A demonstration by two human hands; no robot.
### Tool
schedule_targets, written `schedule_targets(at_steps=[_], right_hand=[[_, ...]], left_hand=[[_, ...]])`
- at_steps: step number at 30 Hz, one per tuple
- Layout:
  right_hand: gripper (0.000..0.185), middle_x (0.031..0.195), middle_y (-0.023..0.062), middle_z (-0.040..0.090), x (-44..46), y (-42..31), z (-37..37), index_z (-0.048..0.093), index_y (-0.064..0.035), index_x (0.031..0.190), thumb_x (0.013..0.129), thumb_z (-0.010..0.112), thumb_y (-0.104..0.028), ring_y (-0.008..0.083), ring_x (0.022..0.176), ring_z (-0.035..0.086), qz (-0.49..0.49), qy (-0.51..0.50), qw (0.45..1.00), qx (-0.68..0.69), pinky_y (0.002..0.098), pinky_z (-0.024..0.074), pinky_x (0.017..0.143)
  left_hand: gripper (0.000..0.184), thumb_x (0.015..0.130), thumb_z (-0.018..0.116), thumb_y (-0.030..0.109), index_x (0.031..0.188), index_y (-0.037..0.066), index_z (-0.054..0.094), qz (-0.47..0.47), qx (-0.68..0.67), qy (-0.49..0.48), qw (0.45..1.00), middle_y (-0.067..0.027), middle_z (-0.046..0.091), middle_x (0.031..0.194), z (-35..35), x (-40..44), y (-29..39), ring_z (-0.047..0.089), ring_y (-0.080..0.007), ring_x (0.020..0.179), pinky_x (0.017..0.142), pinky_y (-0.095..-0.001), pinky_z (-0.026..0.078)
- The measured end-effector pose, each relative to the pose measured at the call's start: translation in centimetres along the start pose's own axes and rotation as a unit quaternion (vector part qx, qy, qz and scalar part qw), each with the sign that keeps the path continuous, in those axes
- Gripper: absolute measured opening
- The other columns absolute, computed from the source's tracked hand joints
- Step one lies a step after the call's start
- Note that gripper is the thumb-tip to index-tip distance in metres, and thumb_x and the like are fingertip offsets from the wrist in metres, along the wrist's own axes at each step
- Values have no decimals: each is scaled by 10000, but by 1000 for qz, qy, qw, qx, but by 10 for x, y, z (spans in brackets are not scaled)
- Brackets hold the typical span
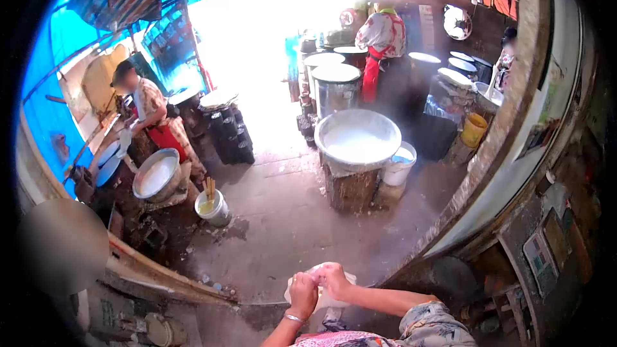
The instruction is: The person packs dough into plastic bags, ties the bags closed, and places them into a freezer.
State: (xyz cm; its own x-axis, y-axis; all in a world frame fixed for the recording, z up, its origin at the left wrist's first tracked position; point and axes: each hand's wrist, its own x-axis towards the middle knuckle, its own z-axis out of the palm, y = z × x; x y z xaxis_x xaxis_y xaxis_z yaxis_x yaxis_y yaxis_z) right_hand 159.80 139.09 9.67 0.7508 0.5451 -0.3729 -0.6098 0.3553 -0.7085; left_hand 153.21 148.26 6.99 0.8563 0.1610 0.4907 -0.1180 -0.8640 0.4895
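At the bottom centre, my left hand (303,293) and my right hand (333,281) meet in front of my body. Both have their fingers closed on a pale, thin, bag-like thing (349,278), whose edges stick out around the fingers. My hands cover most of it, so its exact kind is unclear. My left wrist wears a bracelet (294,317). The fingertips of both hands are pinched together and nearly touch.
A doorway frame (173,284) curves around me. Beyond it stand a large basin of white liquid (357,138), a white bucket with sticks (214,211), another basin (156,175) and lidded drums (336,74). One person (148,99) works at left, another (384,35) at the back.
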Motion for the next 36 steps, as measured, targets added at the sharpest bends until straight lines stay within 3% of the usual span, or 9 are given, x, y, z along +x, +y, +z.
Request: schedule_targets(at_steps=[5, 7, 11, 28, 29, 31, 32, 34, 36], right_hand=[[90, 616, 34, 509, 42, -11, -9, 480, -59, 584, 643, 537, -21, 107, 567, 492, -111, -29, 975, -192, 232, 405, 509], [77, 604, 34, 508, 51, -23, -1, 492, -53, 603, 635, 556, -25, 111, 568, 498, 10, 21, 1000, 2, 231, 407, 512], [75, 697, 98, 565, 78, -35, -11, 542, 10, 710, 643, 545, -23, 158, 624, 547, -12, 21, 999, 34, 257, 441, 565], [116, 743, 124, 559, 164, -89, -3, 511, 23, 784, 682, 518, -32, 214, 654, 567, -65, 154, 985, 46, 301, 477, 647], [116, 743, 124, 559, 166, -90, -8, 511, 23, 784, 682, 518, -32, 214, 654, 567, -67, 160, 984, 46, 301, 477, 647], [129, 733, 130, 551, 177, -91, -25, 498, 35, 802, 685, 508, -19, 233, 653, 566, -31, 206, 977, 54, 329, 489, 646], [79, 656, 106, 529, 184, -85, -36, 506, 28, 736, 664, 504, -2, 205, 580, 545, -47, 246, 967, 42, 317, 479, 544], [38, 605, 92, 505, 199, -69, -75, 504, 18, 683, 648, 501, 3, 188, 527, 518, -49, 265, 962, 46, 303, 454, 495], [4, 554, 78, 482, 198, -70, -89, 501, 8, 630, 632, 498, 9, 170, 474, 491, -52, 286, 955, 53, 288, 429, 447]], left_hand=[[57, 663, 484, 11, 683, 38, 438, -22, -123, 6, 992, -136, 448, 656, 25, 37, -28, 441, -318, 643, 552, -404, 357], [55, 656, 478, 2, 671, 33, 436, -47, -148, 2, 988, -149, 447, 659, 29, 51, -37, 440, -326, 646, 550, -406, 354], [43, 650, 461, 0, 666, 25, 429, -5, -154, 17, 988, -159, 446, 653, 35, 88, -48, 447, -335, 643, 547, -415, 351], [121, 689, 458, 95, 778, 31, 510, -6, 37, -328, 944, -160, 562, 673, 25, 229, -100, 560, -332, 662, 542, -422, 444], [188, 655, 451, 68, 822, 41, 533, 26, -103, -253, 962, -125, 561, 609, 49, 221, -139, 579, -274, 612, 524, -386, 450], [218, 628, 420, 23, 812, 23, 536, -259, -340, -248, 870, -94, 526, 545, 48, 236, -162, 514, -182, 443, 388, -308, 397], [218, 628, 420, 23, 812, 23, 536, -254, -341, -250, 870, -94, 526, 545, 48, 246, -166, 514, -182, 443, 388, -308, 397], [192, 611, 389, -14, 756, 10, 513, -482, -544, -109, 678, -60, 470, 505, 36, 259, -164, 367, -85, 354, 301, -221, 267], [166, 609, 390, -25, 730, 15, 496, -503, -568, -67, 648, -57, 454, 498, 40, 262, -173, 325, -70, 345, 295, -202, 222]])
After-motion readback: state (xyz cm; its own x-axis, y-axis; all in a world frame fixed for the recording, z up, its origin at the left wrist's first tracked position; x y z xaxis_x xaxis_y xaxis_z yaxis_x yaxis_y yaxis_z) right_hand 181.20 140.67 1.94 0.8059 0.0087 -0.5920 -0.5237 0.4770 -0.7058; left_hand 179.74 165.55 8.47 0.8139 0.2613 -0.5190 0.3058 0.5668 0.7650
